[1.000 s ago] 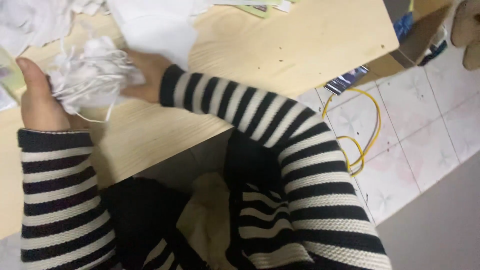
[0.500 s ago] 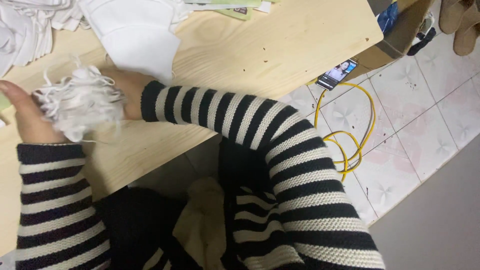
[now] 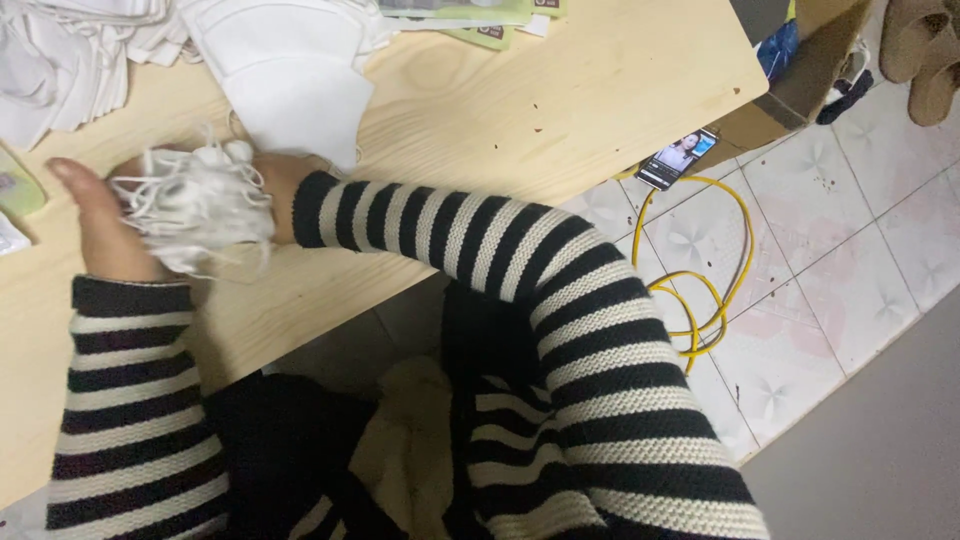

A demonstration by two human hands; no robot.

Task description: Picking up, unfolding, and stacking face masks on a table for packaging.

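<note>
Both striped sleeves reach over the near edge of the desk [image 3: 560,110]. The left hand [image 3: 105,225] cups the side of a bundle of white elastic loops [image 3: 195,205] lying on the wood. The right hand [image 3: 272,180] presses against its other side, its fingers hidden, so its grip cannot be told. Just beyond lies a stack of white masks [image 3: 290,70]. Right of the desk, on the tiled floor, are a phone [image 3: 678,158] and a yellow cable [image 3: 715,280].

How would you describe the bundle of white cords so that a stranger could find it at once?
Start at the pale wooden table and go to its left end, where two hands in striped sleeves meet. Between the left hand and right hand sits the bundle of white cords. Unlike the flat, smooth white masks stacked behind it, it is a loose, stringy tangle.
</note>
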